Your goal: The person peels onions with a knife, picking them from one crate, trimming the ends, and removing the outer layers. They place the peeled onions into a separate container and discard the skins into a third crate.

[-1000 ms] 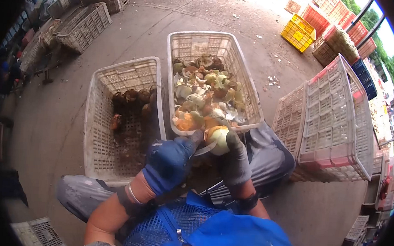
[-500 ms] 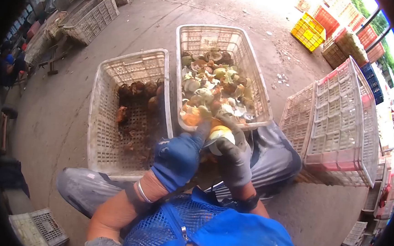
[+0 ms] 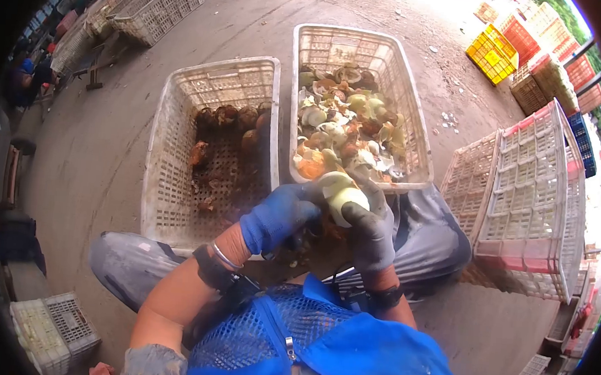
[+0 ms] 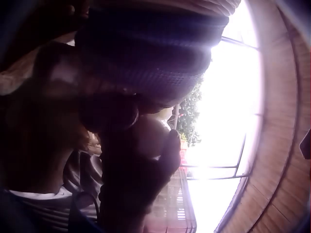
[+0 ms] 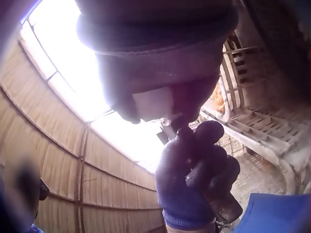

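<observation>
My left hand (image 3: 277, 217), in a blue glove, is curled round a knife, whose handle end (image 5: 227, 209) sticks out below the fist in the right wrist view. Its fingertips meet a peeling layer of skin at the near side of an onion (image 3: 348, 202). My right hand (image 3: 374, 236), in a grey glove, grips that pale, partly peeled onion with the thumb across it. Both hands work close together just before the near rim of a crate (image 3: 412, 188) filled with onion skins (image 3: 336, 131). The left wrist view is very dark.
Left of the peel crate stands another crate (image 3: 154, 170) with several brown onions (image 3: 226, 116) at its far end. Stacked white crates (image 3: 526, 203) rise on the right, a yellow crate (image 3: 492, 54) behind them. My bent knees flank the two near crates.
The head view has shifted, so the crates sit further right and higher. My left fingers have moved up against the onion's skin, and the onion has turned in my right hand, showing more pale flesh.
</observation>
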`<state>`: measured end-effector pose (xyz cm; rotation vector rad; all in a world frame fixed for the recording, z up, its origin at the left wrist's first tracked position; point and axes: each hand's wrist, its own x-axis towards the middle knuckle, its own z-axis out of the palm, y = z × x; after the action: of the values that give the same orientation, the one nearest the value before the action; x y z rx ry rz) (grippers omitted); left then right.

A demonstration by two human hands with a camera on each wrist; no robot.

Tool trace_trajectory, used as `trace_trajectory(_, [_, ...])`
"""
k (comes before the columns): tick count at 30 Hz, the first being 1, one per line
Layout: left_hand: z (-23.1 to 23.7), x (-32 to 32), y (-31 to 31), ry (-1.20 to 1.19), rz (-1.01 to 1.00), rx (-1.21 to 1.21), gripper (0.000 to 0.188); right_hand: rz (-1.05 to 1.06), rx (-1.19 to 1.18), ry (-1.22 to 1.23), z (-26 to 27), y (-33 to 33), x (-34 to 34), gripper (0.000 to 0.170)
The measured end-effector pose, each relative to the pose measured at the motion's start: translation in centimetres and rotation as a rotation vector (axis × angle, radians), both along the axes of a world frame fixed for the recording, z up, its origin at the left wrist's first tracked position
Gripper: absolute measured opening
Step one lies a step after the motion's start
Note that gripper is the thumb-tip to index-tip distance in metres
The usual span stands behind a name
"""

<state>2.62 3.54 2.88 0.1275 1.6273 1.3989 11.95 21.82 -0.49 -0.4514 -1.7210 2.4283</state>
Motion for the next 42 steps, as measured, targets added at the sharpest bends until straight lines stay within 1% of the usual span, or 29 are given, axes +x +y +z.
trace_trajectory(2, [-0.6,0.2,0.0,-0.055,0.011,0.019,0.031,0.031,-0.285,-0.015,-0.5,-0.3,0.1,0.068])
trace_trajectory(3, [-0.9,0.3,-0.1,-0.087,0.025,0.050,0.030,0.062,-0.330,-0.014,-0.7,-0.3,0.2,0.072])
trace_trajectory(4, [-1.2,0.5,-0.2,-0.088,0.037,0.056,0.030,0.074,-0.326,-0.016,-1.0,-0.1,0.3,0.072])
trace_trajectory(6, [-1.4,0.7,-0.2,-0.123,0.056,0.134,0.033,0.146,-0.424,0.002,-1.6,0.2,0.2,0.073])
trace_trajectory(7, [-1.3,1.0,-0.2,-0.120,0.053,0.135,0.033,0.144,-0.422,0.006,-1.7,0.2,0.2,0.073])
trace_trajectory(9, [-0.7,1.7,-0.2,0.087,0.124,0.124,0.037,0.057,-0.165,0.066,-1.5,-0.1,-0.3,0.073])
trace_trajectory(10, [-1.5,1.7,-0.1,0.091,0.124,0.122,0.037,0.058,-0.166,0.070,-1.1,-0.1,-0.4,0.073])
trace_trajectory(11, [-3.1,1.6,0.0,0.135,0.151,0.092,0.040,0.088,-0.110,0.057,-0.2,-0.2,-0.4,0.072])
trace_trajectory(12, [-3.5,1.6,0.2,0.178,0.178,0.062,0.044,0.117,-0.054,0.043,0.5,-0.2,-0.4,0.072])
trace_trajectory(16, [-3.6,1.2,0.8,0.210,0.222,0.061,0.036,0.127,-0.051,-0.034,1.0,-0.6,-0.1,0.072])
trace_trajectory(18, [-3.9,0.9,1.4,0.251,0.319,0.021,0.031,0.116,-0.138,-0.041,0.8,-1.0,-0.6,0.076])
trace_trajectory(19, [-4.0,0.8,1.5,0.254,0.323,0.023,0.031,0.119,-0.136,-0.038,1.1,-1.2,-0.7,0.076])
trace_trajectory(21, [-3.7,0.5,1.8,0.449,0.408,0.024,0.025,0.124,0.005,0.015,2.2,-1.5,-0.9,0.081])
trace_trajectory(22, [-3.5,0.4,1.6,0.452,0.404,0.024,0.025,0.120,0.004,0.019,1.9,-1.3,-0.8,0.081])
trace_trajectory(24, [-1.7,0.2,1.0,0.779,0.266,-0.134,0.022,0.115,0.170,0.064,0.2,-0.6,-0.3,0.082])
trace_trajectory(25, [-2.1,0.3,1.2,0.778,0.264,-0.132,0.022,0.048,0.452,0.115,-0.7,-1.1,-0.3,0.081])
trace_trajectory(26, [-2.6,0.6,1.4,0.993,0.170,-0.193,0.021,0.040,0.452,0.106,-0.6,-1.5,-0.3,0.081])
trace_trajectory(27, [-2.9,0.9,1.6,1.206,0.068,-0.250,0.020,0.008,0.623,0.038,-0.1,-1.7,-0.6,0.081])
trace_trajectory(28, [-3.2,1.2,1.8,1.203,0.058,-0.242,0.020,-0.023,0.794,-0.031,0.1,-1.9,-0.8,0.082])
trace_trajectory(30, [-2.8,1.6,2.2,1.152,0.055,-0.314,0.021,-0.054,0.789,-0.045,-0.6,-1.8,-0.9,0.078])
trace_trajectory(31, [-2.9,1.8,2.7,1.159,0.055,-0.311,0.021,-0.088,0.723,0.061,-1.7,-1.6,-1.0,0.075])
trace_trajectory(32, [-3.0,2.1,3.5,1.121,0.182,-0.286,0.021,-0.122,0.656,0.172,-1.9,-1.5,-1.3,0.071])
trace_trajectory(33, [-3.0,2.1,4.1,1.078,0.311,-0.259,0.022,-0.124,0.661,0.185,-1.9,-1.4,-1.4,0.071])
trace_trajectory(34, [-3.1,1.8,4.6,1.087,0.319,-0.253,0.022,-0.154,0.683,0.178,-1.7,-1.5,-1.5,0.069])
trace_trajectory(36, [-3.2,1.1,5.4,0.987,0.376,-0.206,0.024,-0.179,0.713,0.184,-1.2,-1.5,-2.0,0.067])
trace_trajectory(38, [-3.2,0.3,6.6,0.958,0.399,-0.212,0.024,-0.197,0.389,0.188,-0.8,-1.5,-2.4,0.072])
trace_trajectory(39, [-3.3,-0.1,7.1,0.921,0.411,-0.223,0.026,-0.228,0.518,0.224,-1.3,-0.9,-2.7,0.073])
trace_trajectory(40, [-4.0,-0.8,7.6,0.923,0.413,-0.217,0.026,-0.229,0.523,0.228,-1.1,-0.5,-2.6,0.073])
trace_trajectory(42, [-5.3,-2.5,8.5,0.737,0.490,-0.212,0.029,-0.274,0.381,0.247,0.6,-0.1,-2.3,0.071])
